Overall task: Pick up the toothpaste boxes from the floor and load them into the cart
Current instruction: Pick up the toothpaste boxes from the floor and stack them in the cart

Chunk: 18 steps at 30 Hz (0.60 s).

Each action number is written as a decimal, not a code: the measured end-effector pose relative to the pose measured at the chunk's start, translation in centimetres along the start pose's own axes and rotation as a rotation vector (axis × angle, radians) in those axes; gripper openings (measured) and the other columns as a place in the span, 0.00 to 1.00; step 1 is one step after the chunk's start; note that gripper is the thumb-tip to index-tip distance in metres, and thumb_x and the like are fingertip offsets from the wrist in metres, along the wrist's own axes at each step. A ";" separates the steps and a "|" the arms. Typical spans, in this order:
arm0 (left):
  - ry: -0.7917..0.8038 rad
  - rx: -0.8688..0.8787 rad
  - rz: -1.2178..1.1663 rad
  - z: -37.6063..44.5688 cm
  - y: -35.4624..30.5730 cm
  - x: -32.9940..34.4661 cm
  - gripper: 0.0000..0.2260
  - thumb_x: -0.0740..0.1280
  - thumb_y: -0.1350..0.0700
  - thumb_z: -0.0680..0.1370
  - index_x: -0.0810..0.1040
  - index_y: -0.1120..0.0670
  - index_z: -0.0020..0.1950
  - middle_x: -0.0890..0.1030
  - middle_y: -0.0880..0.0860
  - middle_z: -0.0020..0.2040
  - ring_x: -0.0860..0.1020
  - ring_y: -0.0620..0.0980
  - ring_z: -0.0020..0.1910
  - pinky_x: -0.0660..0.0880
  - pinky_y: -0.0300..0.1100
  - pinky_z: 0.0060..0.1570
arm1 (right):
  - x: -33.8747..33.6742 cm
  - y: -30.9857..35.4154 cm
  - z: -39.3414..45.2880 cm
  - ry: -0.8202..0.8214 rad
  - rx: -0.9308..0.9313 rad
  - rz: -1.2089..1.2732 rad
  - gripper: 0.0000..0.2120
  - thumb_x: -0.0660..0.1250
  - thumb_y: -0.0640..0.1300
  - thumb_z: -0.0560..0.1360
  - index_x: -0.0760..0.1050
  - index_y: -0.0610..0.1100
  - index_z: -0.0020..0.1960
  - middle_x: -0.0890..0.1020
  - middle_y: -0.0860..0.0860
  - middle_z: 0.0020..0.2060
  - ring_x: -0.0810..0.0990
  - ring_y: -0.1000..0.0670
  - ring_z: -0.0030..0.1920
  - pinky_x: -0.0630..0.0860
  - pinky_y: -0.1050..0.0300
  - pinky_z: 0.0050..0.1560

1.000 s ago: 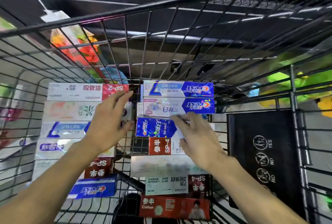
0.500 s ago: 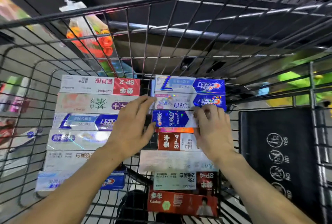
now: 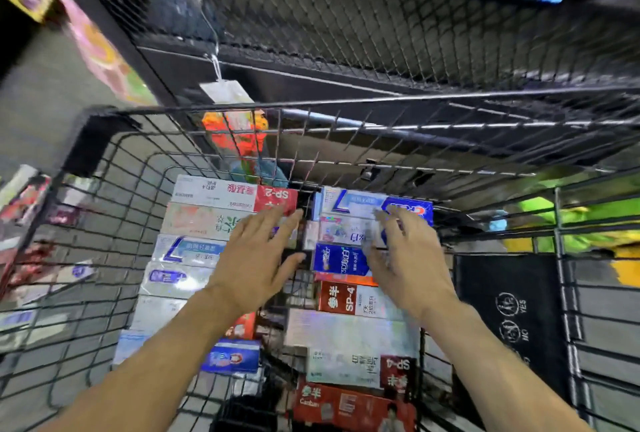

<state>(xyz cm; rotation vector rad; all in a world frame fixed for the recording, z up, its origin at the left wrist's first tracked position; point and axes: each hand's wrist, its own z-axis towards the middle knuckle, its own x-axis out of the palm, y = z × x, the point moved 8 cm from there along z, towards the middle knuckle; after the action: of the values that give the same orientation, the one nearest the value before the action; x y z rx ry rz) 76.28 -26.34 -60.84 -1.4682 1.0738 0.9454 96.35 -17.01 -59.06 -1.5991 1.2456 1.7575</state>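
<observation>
Two spread, empty hands, left hand [image 3: 258, 258] and right hand [image 3: 408, 258], above toothpaste boxes [image 3: 214, 220] in cart [image 3: 104, 140]

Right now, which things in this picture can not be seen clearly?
- Head view, box ends in the left stack: hidden under the left hand.
- Right hand: motion-blurred; contact with the boxes unclear.
- Bottom red box: cut off by the lower edge.
- Cart surroundings: blurred.
</observation>
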 end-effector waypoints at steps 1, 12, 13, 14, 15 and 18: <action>-0.051 -0.008 -0.006 -0.2 0.4 -2.0 0.28 0.54 0.40 0.81 0.63 0.52 0.78 0.70 0.59 0.75 0.70 0.60 0.71 0.70 0.58 0.69 | -1.1 2.2 1.0 -0.026 -0.042 -0.011 0.25 0.60 0.55 0.75 0.74 0.43 0.67 0.77 0.41 0.63 0.75 0.37 0.61 0.75 0.41 0.60; -0.543 -0.334 0.079 -15.5 18.2 -22.3 0.24 0.59 0.44 0.81 0.76 0.57 0.70 0.76 0.59 0.70 0.74 0.61 0.69 0.72 0.57 0.66 | -8.6 36.5 7.4 -0.243 -0.680 0.076 0.19 0.66 0.49 0.77 0.78 0.38 0.62 0.79 0.41 0.59 0.77 0.38 0.60 0.73 0.42 0.62; -0.553 -0.404 0.062 -18.4 21.2 -22.7 0.24 0.59 0.44 0.81 0.75 0.56 0.71 0.76 0.59 0.70 0.74 0.61 0.69 0.72 0.58 0.66 | -7.8 40.6 7.5 -0.215 -0.727 0.063 0.20 0.64 0.50 0.77 0.78 0.38 0.62 0.79 0.41 0.60 0.76 0.37 0.60 0.72 0.41 0.63; -0.559 -0.470 0.051 -21.4 24.3 -22.7 0.24 0.59 0.43 0.81 0.75 0.55 0.71 0.75 0.58 0.71 0.73 0.61 0.70 0.72 0.58 0.66 | -6.7 44.6 7.6 -0.190 -0.766 0.045 0.21 0.63 0.52 0.77 0.77 0.39 0.63 0.78 0.40 0.61 0.76 0.37 0.61 0.72 0.40 0.63; -0.550 -0.531 0.042 -24.5 27.5 -22.4 0.25 0.59 0.42 0.81 0.74 0.55 0.72 0.75 0.58 0.72 0.73 0.61 0.70 0.71 0.59 0.67 | -5.2 48.4 7.6 -0.166 -0.807 0.014 0.22 0.62 0.53 0.77 0.76 0.39 0.64 0.78 0.40 0.62 0.76 0.36 0.62 0.73 0.39 0.63; -0.514 -0.697 0.035 -33.9 37.0 -21.0 0.26 0.58 0.40 0.81 0.74 0.55 0.72 0.73 0.57 0.73 0.72 0.61 0.71 0.70 0.59 0.67 | 0.6 59.7 7.1 -0.057 -0.905 -0.095 0.26 0.60 0.57 0.78 0.72 0.41 0.68 0.75 0.40 0.65 0.74 0.36 0.63 0.73 0.40 0.62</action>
<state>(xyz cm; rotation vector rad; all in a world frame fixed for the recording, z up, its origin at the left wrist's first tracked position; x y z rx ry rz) 35.42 -59.20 -46.32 -1.6042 0.3964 1.7198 43.72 -40.30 -41.54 -1.9697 0.2978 2.4494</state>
